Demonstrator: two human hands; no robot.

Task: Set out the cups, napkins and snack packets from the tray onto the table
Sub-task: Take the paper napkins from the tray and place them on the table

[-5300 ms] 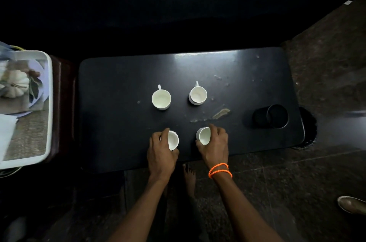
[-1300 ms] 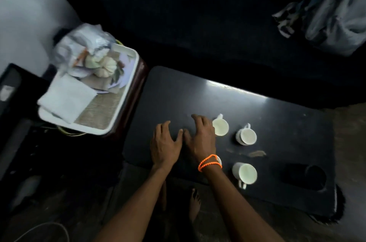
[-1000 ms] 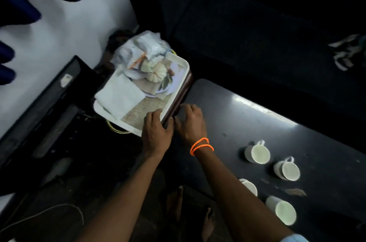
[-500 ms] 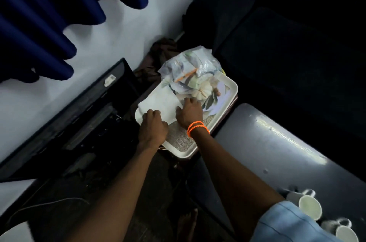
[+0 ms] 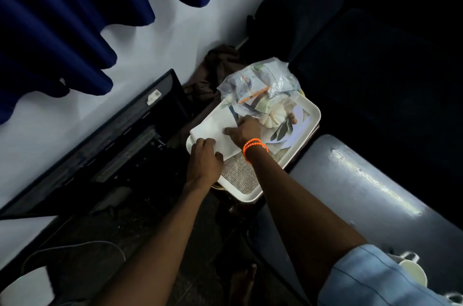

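Napkins (image 5: 215, 131), a folded white stack, lie on the near-left part of the white tray (image 5: 314, 115), which sits on a low stand just beside the end of the dark bench (image 5: 375, 195). The left hand (image 5: 204, 159) has its fingers curled at the stack's near corner, apparently pinching the edge, though the grip itself is hidden. The right hand (image 5: 244, 129), with orange bands at the wrist, lies on the stack's far side, fingers spread fairly flat. Just beyond it a clear plastic bag of snack packets (image 5: 260, 86) slumps at the tray's far end, touching or overlapping the napkins. The likely trouble: lifting the stack by one corner could let the sheets fan apart or slide off toward the floor, and if the bag rests on the far edge, pulling could drag it over the rim. The tray overhangs its stand, so a downward press near this edge might tip it. A cup (image 5: 413, 273) shows on the bench at lower right.
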